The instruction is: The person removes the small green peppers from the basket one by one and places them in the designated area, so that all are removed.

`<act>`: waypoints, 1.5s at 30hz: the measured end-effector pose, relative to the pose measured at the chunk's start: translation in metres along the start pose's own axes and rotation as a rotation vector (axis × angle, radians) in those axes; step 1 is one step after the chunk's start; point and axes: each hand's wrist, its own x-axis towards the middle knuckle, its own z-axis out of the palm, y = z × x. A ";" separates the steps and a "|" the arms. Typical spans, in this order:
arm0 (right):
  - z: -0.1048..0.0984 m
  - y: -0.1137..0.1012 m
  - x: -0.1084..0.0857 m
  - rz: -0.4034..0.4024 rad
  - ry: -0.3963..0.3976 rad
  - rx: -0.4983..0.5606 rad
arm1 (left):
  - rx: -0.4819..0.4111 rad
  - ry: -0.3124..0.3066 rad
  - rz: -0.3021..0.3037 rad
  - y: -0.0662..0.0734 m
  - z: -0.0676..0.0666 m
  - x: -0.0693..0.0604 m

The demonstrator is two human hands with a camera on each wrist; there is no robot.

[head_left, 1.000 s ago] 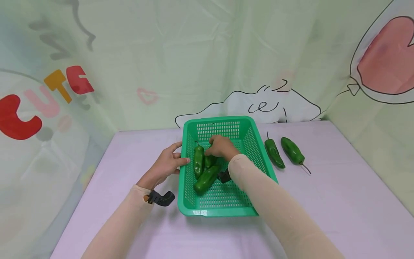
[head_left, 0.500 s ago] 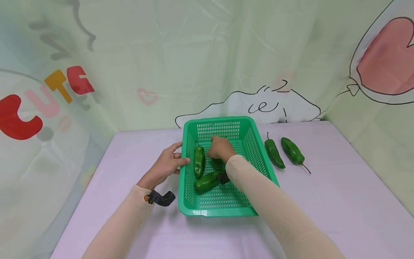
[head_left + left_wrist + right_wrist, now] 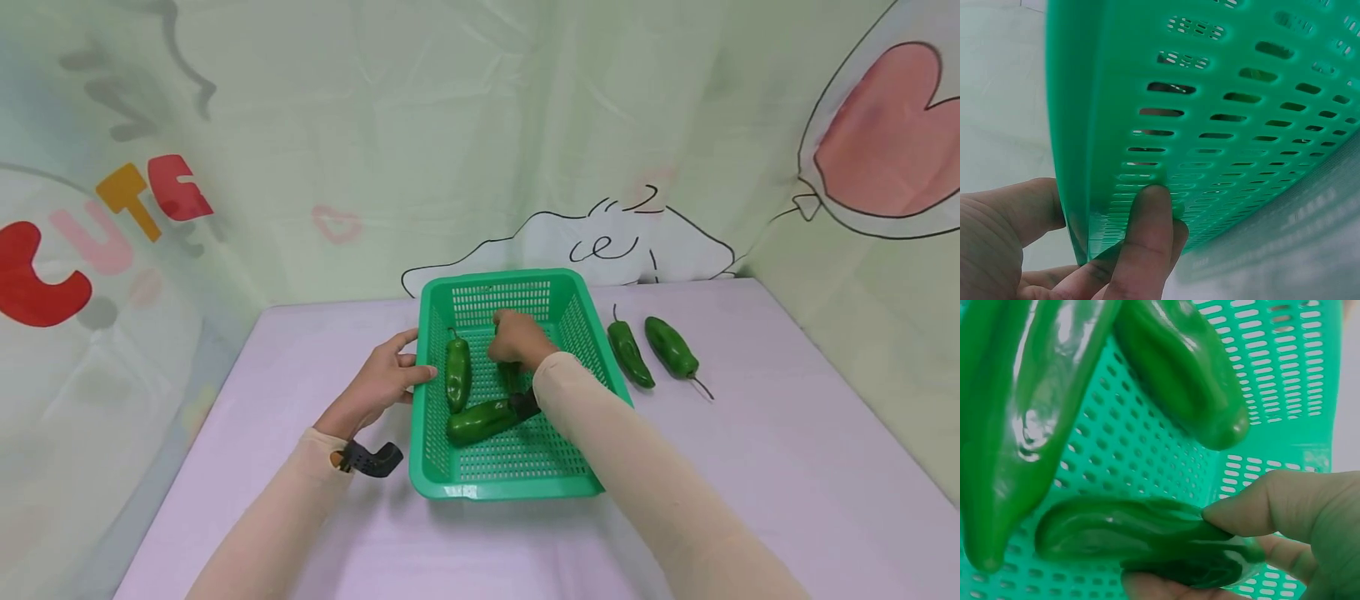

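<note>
A green plastic basket (image 3: 517, 490) with slotted walls stands on the table. My left hand (image 3: 378, 385) grips its left rim, thumb over the edge and fingers against the outside wall (image 3: 1147, 244). Inside the basket, my right hand (image 3: 522, 340) pinches a green pepper (image 3: 1122, 532) between thumb and fingers, low over the perforated floor; the hand hides part of that pepper from the head view. One pepper (image 3: 458, 375) lies lengthwise along the left wall. Another pepper (image 3: 480, 422) lies crosswise below it, its right end behind the black wrist mount.
Two more green peppers, a slimmer one (image 3: 630, 354) and a thicker one (image 3: 672, 348), lie on the table (image 3: 765, 433) right of the basket. A pale printed curtain (image 3: 465, 150) hangs behind and at both sides.
My right hand has shifted right inside the basket with the pepper, away from the left-wall one. The lower pepper has swung to lie more crosswise. My left hand keeps its grip.
</note>
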 end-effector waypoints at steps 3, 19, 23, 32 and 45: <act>-0.006 0.001 -0.005 -0.022 -0.006 0.033 | -0.002 0.005 -0.006 0.000 0.000 0.001; -0.038 0.007 -0.028 -0.083 -0.006 0.300 | 0.015 0.002 -0.005 0.000 0.001 0.001; -0.047 0.010 -0.034 -0.110 0.001 0.334 | 0.020 0.009 -0.012 0.002 0.001 0.001; -0.066 0.016 -0.047 -0.153 0.020 0.380 | 0.027 0.010 -0.016 0.002 0.002 0.000; -0.088 0.032 -0.058 -0.176 0.050 0.421 | 0.022 0.001 -0.006 0.001 0.001 -0.001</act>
